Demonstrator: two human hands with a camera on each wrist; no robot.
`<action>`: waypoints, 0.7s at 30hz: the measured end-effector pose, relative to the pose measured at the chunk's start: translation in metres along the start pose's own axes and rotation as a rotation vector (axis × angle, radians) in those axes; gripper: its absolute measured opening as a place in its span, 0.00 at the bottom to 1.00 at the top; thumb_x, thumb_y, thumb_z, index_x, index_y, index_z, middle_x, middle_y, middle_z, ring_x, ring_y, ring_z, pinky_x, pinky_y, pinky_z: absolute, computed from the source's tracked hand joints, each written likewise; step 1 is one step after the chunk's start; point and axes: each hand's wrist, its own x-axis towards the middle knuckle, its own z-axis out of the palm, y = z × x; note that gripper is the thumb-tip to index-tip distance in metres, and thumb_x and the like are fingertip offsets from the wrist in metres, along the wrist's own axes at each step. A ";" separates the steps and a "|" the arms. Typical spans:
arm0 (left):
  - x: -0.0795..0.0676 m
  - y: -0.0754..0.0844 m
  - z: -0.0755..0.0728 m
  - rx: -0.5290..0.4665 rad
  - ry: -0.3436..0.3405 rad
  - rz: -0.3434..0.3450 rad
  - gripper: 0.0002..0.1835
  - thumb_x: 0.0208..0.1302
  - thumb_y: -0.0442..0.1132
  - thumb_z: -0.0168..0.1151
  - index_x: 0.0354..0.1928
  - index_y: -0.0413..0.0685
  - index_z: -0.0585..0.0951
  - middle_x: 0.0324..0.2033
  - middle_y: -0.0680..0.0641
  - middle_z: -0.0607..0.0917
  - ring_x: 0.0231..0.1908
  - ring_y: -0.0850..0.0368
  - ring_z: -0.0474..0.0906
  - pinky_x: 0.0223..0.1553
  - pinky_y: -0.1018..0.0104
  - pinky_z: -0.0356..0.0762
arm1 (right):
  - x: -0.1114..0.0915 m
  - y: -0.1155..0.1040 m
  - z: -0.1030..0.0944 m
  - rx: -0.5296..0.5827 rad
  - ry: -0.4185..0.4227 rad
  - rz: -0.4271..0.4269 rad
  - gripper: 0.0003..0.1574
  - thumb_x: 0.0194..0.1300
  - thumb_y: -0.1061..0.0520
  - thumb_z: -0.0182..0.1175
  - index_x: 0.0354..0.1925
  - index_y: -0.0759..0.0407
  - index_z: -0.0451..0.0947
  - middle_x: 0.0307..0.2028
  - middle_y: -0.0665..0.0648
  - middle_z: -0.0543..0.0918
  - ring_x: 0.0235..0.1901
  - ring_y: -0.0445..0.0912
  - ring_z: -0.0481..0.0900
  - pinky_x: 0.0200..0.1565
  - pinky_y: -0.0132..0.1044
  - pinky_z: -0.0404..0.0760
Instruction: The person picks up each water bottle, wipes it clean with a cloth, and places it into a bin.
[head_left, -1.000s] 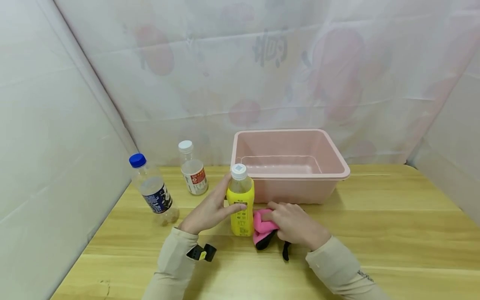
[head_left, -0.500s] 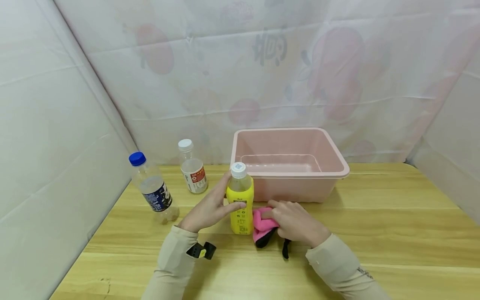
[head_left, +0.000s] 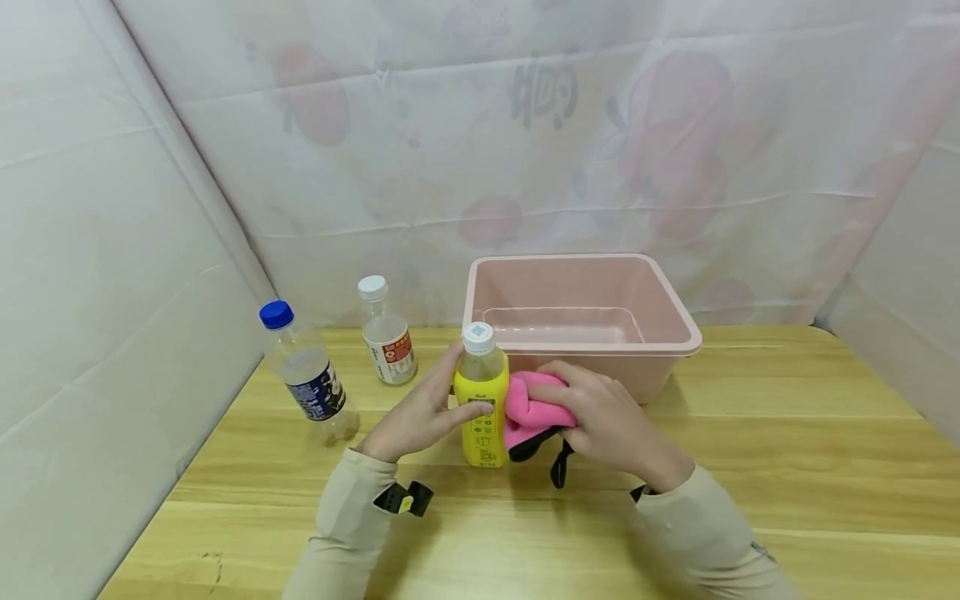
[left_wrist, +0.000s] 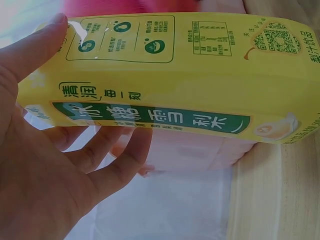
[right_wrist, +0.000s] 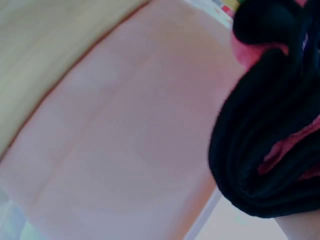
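The left hand (head_left: 423, 417) holds the yellow pear-drink bottle (head_left: 482, 425), thumb laid across the label and fingers round the far side; the bottle stands upright on the table (head_left: 795, 475), white cap on, just in front of the left part of the pink plastic basin (head_left: 562, 287); in the left wrist view its label shows a green band with white Chinese characters, small round icons and a printed code; the right hand (head_left: 607, 417) is clamped on a folded pink cloth (head_left: 536, 404) with black edging, bunched under its fingers at the bottle's right side, where the two appear to meet; a black loop (head_left: 560, 467) hangs below the cloth; the right wrist view shows the cloth's black layers close up, with the basin's wall beside them.

To the left, well apart from the hands, stands a clear bottle with a blue cap (head_left: 318, 396) and a dark blue label; between it and the basin is a clear bottle with a white cap (head_left: 392, 354) and a red-and-white label; a pale printed sheet (head_left: 480, 167) hangs behind.
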 end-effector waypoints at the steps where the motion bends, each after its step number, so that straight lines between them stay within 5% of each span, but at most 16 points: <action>1: 0.000 0.000 0.000 -0.003 -0.001 -0.001 0.46 0.69 0.35 0.66 0.80 0.45 0.47 0.71 0.36 0.65 0.68 0.41 0.66 0.67 0.44 0.68 | 0.001 0.000 -0.001 0.000 0.047 -0.012 0.40 0.40 0.79 0.58 0.51 0.52 0.87 0.49 0.55 0.82 0.39 0.49 0.82 0.32 0.43 0.84; 7: 0.000 -0.001 0.000 -0.031 -0.003 0.001 0.46 0.69 0.33 0.66 0.79 0.44 0.48 0.68 0.36 0.68 0.66 0.42 0.69 0.65 0.46 0.71 | 0.003 0.002 -0.001 0.035 0.230 -0.061 0.43 0.36 0.80 0.51 0.50 0.56 0.86 0.51 0.60 0.81 0.43 0.54 0.82 0.38 0.52 0.85; 21: 0.000 -0.001 -0.001 -0.018 -0.003 0.004 0.46 0.69 0.34 0.66 0.79 0.45 0.47 0.70 0.36 0.65 0.67 0.41 0.67 0.66 0.43 0.70 | 0.001 0.007 0.000 0.037 0.221 -0.070 0.44 0.36 0.80 0.50 0.51 0.56 0.86 0.52 0.57 0.81 0.42 0.52 0.81 0.34 0.48 0.82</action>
